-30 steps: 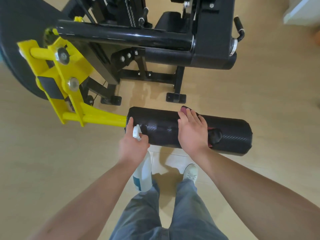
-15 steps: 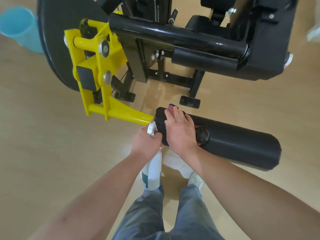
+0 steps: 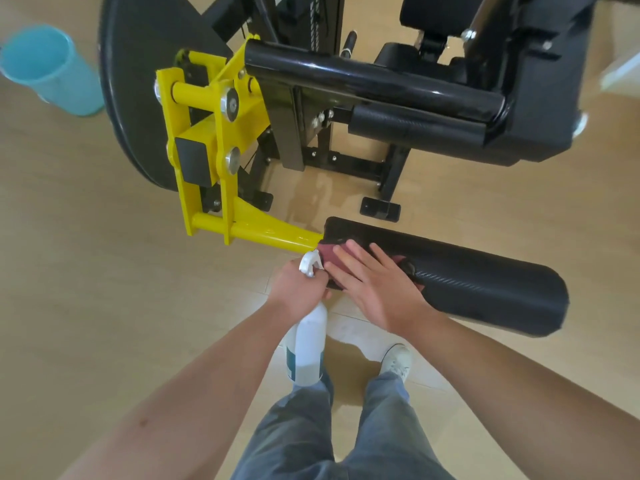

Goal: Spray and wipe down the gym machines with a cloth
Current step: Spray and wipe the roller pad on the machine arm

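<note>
The right hand lies flat, fingers straight, pressing a maroon cloth onto the left end of the black roller pad, just beside the yellow arm. The left hand grips the neck of a white spray bottle, fingers curled round it; the bottle hangs downward; a blue bucket stands on the floor at far left.

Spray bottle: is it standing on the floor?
No, the left hand grips the spray bottle by its neck, holding it above the floor.
</note>
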`<state>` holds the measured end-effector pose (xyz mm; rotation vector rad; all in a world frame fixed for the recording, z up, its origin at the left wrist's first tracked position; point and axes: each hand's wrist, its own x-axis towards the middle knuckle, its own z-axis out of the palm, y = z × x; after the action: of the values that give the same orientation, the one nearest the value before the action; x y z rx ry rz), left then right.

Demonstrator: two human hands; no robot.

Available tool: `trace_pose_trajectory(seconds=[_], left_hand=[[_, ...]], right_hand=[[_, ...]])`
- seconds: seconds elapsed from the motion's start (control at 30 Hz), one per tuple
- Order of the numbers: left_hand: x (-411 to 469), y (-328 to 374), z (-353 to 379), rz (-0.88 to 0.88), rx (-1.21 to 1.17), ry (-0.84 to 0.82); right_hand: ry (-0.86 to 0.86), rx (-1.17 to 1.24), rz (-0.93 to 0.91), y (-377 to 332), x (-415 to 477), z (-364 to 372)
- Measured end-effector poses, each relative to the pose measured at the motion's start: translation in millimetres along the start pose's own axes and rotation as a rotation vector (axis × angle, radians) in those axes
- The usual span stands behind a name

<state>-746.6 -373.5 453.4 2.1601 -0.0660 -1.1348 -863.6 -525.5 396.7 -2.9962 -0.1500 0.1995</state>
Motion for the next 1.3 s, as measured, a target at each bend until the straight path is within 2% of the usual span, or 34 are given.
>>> trace_pose_trajectory(seconds=[0.13, 0.3, 0.37, 0.47, 0.6, 0.77, 0.93, 1.2, 1.3], left_hand=[[3.1, 5.7, 0.1, 0.004, -0.003, 0.016], [6.7, 7.4, 2.5, 0.005, -0.030, 0.018], [8.6, 8.6, 1.4, 0.001, -0.053, 0.009], [8.0, 10.1, -0.3, 0.034, -0.027, -0.003], [7.3, 11.2, -2.0, 0.087, 0.042, 0.008], [6.2, 15.8, 2.1, 0.142, 0.142, 0.010], [-11.1, 39.3, 24.3, 0.318, 0.144, -0.080], [-18.1, 78.8, 101.7, 0.323, 0.177, -0.207], [-17.8, 84.7, 127.7, 0.345, 0.257, -0.248]], right_hand=[[-0.032, -0.121, 0.095, 13.1, -26.3, 1.9], [0.064, -0.039, 0.488, 4.7, -44.5, 2.0], [0.097, 0.014, 0.543, -5.8, -28.2, 1.6], [0.130, 0.064, 0.483, -25.9, 14.6, -3.7], [0.091, 0.190, 0.353, -39.3, 47.5, -10.0], [0.132, 0.024, 0.270, -9.3, 16.6, 0.7], [0.121, -0.049, 0.329, 25.0, -32.5, 0.3], [0.156, -0.022, 0.490, 70.0, -104.4, -4.5], [0.219, -0.050, 0.602, 98.4, -139.5, -1.8]])
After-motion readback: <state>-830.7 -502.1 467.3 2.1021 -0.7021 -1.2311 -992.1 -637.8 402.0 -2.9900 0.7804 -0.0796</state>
